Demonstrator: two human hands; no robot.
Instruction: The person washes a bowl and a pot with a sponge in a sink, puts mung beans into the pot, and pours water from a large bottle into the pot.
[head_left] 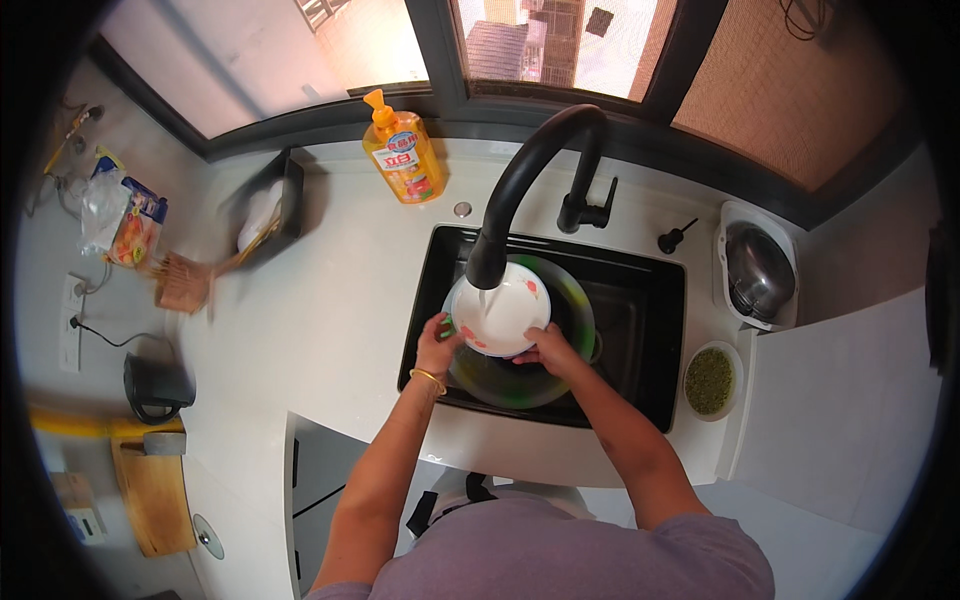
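A white dish with red flowers and a blue rim (512, 308) is held between my two hands, right below the spout of the black faucet (487, 255). Water seems to run from the spout into it. On the dish's left edge, my left hand (437, 345) has its fingers curled round the rim; a gold bangle circles that wrist. My right hand (548, 350) grips the lower right edge, thumb on top. Beneath the dish, a large round metal basin (510, 385) sits in the black sink (655, 375), partly covered by the dish and my hands.
An orange pump bottle (405, 155) stands behind the sink's left corner. Right of the sink are a bowl of green beans (710, 382) and a white rack with metal bowls (757, 270). Further left are a dark tray (285, 200), a black kettle (158, 385) and a wooden board (152, 495).
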